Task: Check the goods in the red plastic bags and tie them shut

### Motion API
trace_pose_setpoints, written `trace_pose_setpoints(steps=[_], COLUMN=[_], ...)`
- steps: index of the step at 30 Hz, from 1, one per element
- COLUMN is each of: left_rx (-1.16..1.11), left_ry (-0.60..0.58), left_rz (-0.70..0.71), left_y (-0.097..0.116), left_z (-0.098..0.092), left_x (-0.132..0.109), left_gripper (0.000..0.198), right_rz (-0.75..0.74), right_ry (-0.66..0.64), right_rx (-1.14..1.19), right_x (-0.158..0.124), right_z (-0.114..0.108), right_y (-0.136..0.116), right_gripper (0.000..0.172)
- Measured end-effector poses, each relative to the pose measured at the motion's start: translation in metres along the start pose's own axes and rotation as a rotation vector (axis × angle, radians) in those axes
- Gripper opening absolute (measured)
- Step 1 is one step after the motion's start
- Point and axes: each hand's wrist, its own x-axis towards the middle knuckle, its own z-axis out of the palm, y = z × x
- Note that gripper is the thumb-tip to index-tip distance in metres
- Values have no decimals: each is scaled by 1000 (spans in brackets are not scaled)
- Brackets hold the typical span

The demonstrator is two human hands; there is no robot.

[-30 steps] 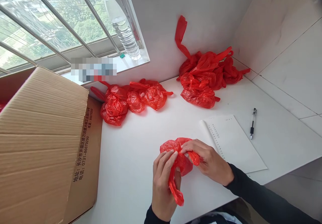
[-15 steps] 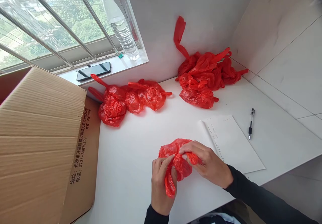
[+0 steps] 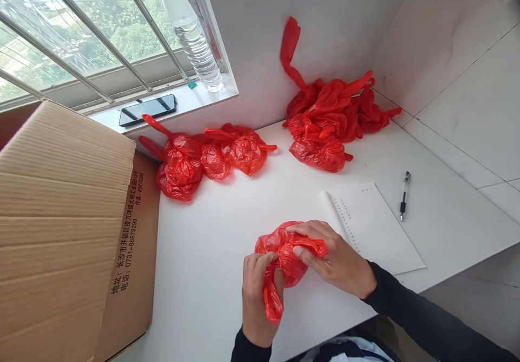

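A gathered red plastic bag sits on the white table near its front edge, between my hands. My left hand pinches the bag's left side, and one loop handle hangs down over the fingers. On the other side, my right hand has its fingers and thumb around the right handle, close to the gathered middle. What the bag contains is hidden.
Red bags in a row and a heap of red bags lie along the wall. A cardboard box stands left. A notebook and pen lie right. The sill holds a phone and bottle.
My right thumb and fingers have shifted on the bag, and its right handle now shows longer between them. My left hand keeps its grip. The view has moved slightly.
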Motion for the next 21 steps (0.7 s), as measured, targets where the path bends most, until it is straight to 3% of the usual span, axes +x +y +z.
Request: trace_pose_setpoints(steps=[8,14,21], left_rx=[-15,-24,-16], left_ry=[11,7,0], left_rz=[3,-6,-33], left_y=[1,1,2], left_z=[1,1,0], left_x=[0,0,-1], left_gripper=[27,27,35], right_rz=[-42,-88,-50], right_ry=[24,49,22], right_rx=[-13,11,53], right_x=[-6,-7,-6], right_z=[2,2,2], right_y=[0,-1,-3], right_gripper=[24,37,36])
